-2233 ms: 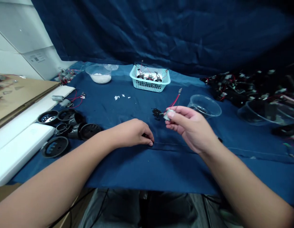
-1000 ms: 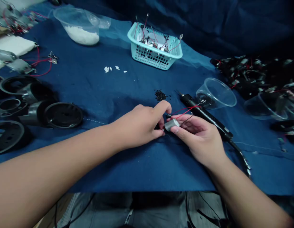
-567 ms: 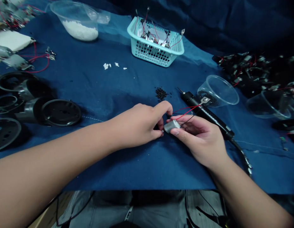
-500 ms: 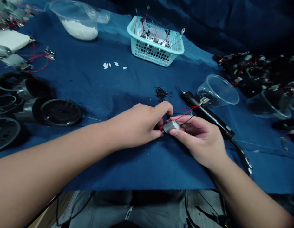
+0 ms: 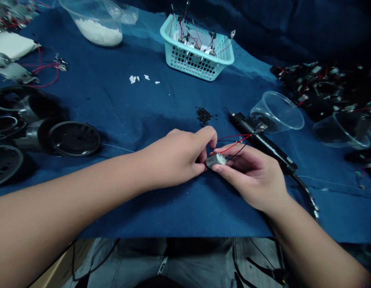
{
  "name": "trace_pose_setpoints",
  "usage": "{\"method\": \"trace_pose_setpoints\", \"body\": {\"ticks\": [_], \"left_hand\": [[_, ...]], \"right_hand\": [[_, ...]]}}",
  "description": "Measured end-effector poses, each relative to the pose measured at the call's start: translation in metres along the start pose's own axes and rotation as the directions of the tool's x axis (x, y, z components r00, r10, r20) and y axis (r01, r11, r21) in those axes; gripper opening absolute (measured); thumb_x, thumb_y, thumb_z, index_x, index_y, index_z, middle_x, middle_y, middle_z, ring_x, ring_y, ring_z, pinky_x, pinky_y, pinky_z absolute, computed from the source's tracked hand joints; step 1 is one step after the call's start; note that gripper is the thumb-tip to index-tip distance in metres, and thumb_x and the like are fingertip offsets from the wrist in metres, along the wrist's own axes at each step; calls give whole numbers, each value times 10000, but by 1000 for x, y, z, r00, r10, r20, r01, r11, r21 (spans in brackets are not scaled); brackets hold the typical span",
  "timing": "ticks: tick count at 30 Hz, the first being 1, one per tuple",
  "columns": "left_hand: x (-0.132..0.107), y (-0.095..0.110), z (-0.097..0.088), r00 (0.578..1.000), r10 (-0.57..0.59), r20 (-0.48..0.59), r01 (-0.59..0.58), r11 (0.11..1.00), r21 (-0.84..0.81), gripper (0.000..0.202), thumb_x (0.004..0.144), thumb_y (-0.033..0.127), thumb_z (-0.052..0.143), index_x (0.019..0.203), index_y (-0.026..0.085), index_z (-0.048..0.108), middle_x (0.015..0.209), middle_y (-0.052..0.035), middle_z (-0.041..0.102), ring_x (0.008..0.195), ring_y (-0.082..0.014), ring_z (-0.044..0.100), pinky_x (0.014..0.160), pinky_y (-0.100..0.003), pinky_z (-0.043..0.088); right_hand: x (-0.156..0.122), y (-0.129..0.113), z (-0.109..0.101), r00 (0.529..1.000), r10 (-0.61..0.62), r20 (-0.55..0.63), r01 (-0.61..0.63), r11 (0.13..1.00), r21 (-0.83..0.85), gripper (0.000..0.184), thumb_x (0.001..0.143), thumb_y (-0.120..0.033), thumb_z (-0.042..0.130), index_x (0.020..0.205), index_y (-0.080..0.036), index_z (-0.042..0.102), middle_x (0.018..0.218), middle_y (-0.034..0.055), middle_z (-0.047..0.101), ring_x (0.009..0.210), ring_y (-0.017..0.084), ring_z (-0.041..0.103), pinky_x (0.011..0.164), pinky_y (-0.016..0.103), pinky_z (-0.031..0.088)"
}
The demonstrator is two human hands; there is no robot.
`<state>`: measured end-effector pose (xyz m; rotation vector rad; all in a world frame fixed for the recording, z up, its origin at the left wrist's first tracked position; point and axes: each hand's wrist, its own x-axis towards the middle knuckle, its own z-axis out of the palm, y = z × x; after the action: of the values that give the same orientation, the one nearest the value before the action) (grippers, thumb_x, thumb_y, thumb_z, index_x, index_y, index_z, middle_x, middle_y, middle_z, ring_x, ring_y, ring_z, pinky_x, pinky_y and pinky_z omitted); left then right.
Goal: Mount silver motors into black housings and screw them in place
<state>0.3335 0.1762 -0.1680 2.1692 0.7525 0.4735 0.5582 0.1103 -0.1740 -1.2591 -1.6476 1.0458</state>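
Observation:
Between the thumb and fingers of my right hand [image 5: 251, 172] is a small silver motor [image 5: 215, 160], lying tilted just above the blue cloth. Red wires [image 5: 236, 145] and a black wire run from it over my fingers to a metal tab [image 5: 260, 128]. My left hand [image 5: 188, 154] is at the motor's left end with fingers curled in; what its fingertips grip is hidden behind the hand. Just beyond my hands lies a pile of small black screws [image 5: 203, 115]. A black electric screwdriver [image 5: 260, 142] rests behind my right hand, under the wires.
A light-blue basket [image 5: 197, 64] of wired parts stands at the back. Clear cups [image 5: 277, 112] and a dark heap of parts [image 5: 329, 88] are on the right. Black round housings [image 5: 74, 138] fill the left, with a tub of white pieces [image 5: 98, 32] behind and white bits [image 5: 133, 79] nearer.
The metal tab and wires have swung slightly. Both hands stay together at the motor with almost no movement. The whole view has shifted a little.

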Motion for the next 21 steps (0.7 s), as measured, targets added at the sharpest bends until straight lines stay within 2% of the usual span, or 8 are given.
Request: {"method": "trace_pose_setpoints", "body": {"ticks": [10,21], "left_hand": [[0,1,0,1000,4,-23,-4,1000,-1,315,881,104,699,1094,223,500,880,36,751,791,-171,698,690,-280,412],[1,-3,0,1000,9,-7,-10,998,-65,312,872,124,689,1066,234,472,896,26,762,795,-174,709,676,-274,423]], "right_hand": [[0,-1,-1,994,-102,40,108,978,-179,230,910,-250,863,1117,-254,762,1094,40,771,964,160,768,898,278,688],[-5,-2,2,997,-80,13,81,976,-200,252,919,-279,854,1146,-263,746,1104,58,799,956,215,799,920,381,704]]}}
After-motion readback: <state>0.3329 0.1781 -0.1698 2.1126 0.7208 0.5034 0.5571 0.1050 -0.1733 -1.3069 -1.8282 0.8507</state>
